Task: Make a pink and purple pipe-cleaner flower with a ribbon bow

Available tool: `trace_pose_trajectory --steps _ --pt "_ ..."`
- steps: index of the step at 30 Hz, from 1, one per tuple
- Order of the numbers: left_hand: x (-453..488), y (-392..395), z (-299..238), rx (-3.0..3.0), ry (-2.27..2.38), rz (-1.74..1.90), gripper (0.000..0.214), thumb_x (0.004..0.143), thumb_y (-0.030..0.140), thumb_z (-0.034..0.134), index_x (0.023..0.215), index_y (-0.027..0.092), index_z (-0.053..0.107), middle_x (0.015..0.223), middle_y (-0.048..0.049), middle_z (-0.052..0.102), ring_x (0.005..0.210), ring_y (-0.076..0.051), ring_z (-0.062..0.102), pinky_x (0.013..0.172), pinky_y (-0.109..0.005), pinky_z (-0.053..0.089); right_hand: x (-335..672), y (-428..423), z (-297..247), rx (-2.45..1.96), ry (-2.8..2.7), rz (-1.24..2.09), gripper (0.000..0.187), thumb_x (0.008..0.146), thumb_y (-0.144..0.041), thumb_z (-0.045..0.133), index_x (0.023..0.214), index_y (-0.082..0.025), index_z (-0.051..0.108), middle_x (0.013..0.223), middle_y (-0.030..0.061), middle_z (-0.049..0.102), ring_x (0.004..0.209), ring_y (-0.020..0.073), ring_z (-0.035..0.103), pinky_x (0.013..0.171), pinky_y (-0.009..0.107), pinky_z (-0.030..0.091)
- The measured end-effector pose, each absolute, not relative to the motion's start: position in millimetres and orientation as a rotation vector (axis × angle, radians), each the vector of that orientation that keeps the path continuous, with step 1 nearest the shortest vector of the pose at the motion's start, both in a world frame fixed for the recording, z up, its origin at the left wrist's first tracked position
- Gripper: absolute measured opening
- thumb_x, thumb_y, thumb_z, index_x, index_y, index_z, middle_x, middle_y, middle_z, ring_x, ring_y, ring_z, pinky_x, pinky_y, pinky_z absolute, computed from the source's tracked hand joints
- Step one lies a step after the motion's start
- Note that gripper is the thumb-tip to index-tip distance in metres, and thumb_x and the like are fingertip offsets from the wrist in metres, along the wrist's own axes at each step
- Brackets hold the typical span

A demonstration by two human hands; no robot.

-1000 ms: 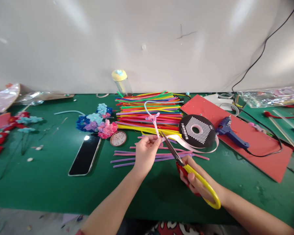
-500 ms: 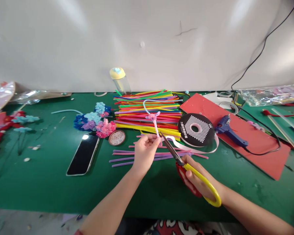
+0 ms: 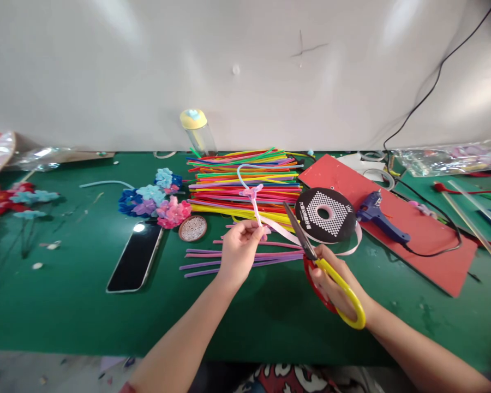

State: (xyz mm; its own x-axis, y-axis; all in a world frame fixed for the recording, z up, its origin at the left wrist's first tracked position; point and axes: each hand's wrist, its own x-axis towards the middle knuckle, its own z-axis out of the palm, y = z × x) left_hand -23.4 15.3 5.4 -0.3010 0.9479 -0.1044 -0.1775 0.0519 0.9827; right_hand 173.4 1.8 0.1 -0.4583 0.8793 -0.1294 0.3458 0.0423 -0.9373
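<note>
Between the fingertips of my left hand point(image 3: 240, 250) is the lower end of a pipe-cleaner flower point(image 3: 251, 192), pink and purple, with a pale wrapped stem and a light blue wire curling up behind. My right hand point(image 3: 337, 278) grips scissors point(image 3: 349, 292) with one yellow and one red handle; their blades look closed and point up and left, apart from the flower. A pale pink ribbon point(image 3: 280, 231) runs behind the blades toward a black ribbon spool point(image 3: 325, 215). Purple and pink pipe cleaners point(image 3: 208, 261) lie under my left hand.
Many coloured pipe cleaners point(image 3: 245, 177) are piled behind my hands. Left of them are finished fuzzy flowers point(image 3: 174, 212), a dish of beads point(image 3: 192, 228) and a phone point(image 3: 135, 259). To the right, a blue glue gun point(image 3: 382, 218) rests on a red board point(image 3: 437, 256). A yellow-lidded bottle point(image 3: 198, 131) stands behind.
The scissors have moved right and up, away from the flower stem, and their blades have come together. The ribbon now hangs lower beside my left hand, which still pinches the stem.
</note>
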Motion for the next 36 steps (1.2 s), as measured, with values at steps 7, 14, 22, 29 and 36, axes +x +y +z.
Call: trace_pose_trajectory --steps 7,14,22,29,36 --pt "-23 16 4 0.796 1.149 1.443 0.016 0.068 0.027 0.065 0.073 0.015 0.057 0.062 0.0003 0.054 0.061 -0.010 0.052 0.065 -0.026 0.046 181 14 -7 -1.476 -2.481 0.300 0.020 0.077 -0.036 0.051 0.083 -0.018 0.047 0.067 0.0040 0.059 0.051 0.0158 0.052 0.046 0.024 0.031" --pt "-21 15 3 0.771 1.053 1.383 0.017 0.067 0.028 0.067 0.073 0.015 0.059 0.063 0.0008 0.052 0.059 -0.009 0.048 0.067 -0.028 0.045 182 15 1 -1.216 -2.745 0.234 0.024 0.074 -0.027 0.058 0.096 -0.017 0.057 0.084 0.0098 0.061 0.083 0.0248 0.054 0.071 0.035 0.044" --pt "-17 16 3 0.632 0.981 1.356 0.020 0.060 0.025 0.072 0.069 0.015 0.057 0.064 0.0028 0.052 0.058 -0.007 0.048 0.067 -0.026 0.043 244 60 3 -1.651 -2.245 -0.162 0.026 0.082 -0.027 0.047 0.098 -0.011 0.058 0.098 0.0153 0.058 0.097 0.0286 0.050 0.085 0.043 0.040" --pt "-18 15 -2 0.719 0.942 1.281 0.014 0.066 0.023 0.067 0.067 0.015 0.055 0.063 0.0021 0.051 0.062 -0.009 0.047 0.065 -0.025 0.040 278 85 -13 -2.300 -1.994 -0.106 0.046 0.083 -0.032 0.041 0.120 -0.004 0.043 0.116 0.0232 0.050 0.104 0.0374 0.046 0.074 0.047 0.042" --pt "-15 13 3 0.734 0.964 1.179 0.018 0.064 0.024 0.068 0.066 0.015 0.052 0.060 0.0023 0.050 0.060 -0.009 0.045 0.064 -0.024 0.037 268 83 -10 -2.421 -1.871 -0.067 0.037 0.086 -0.028 0.033 0.114 -0.008 0.046 0.113 0.0222 0.048 0.104 0.0372 0.045 0.072 0.048 0.042"
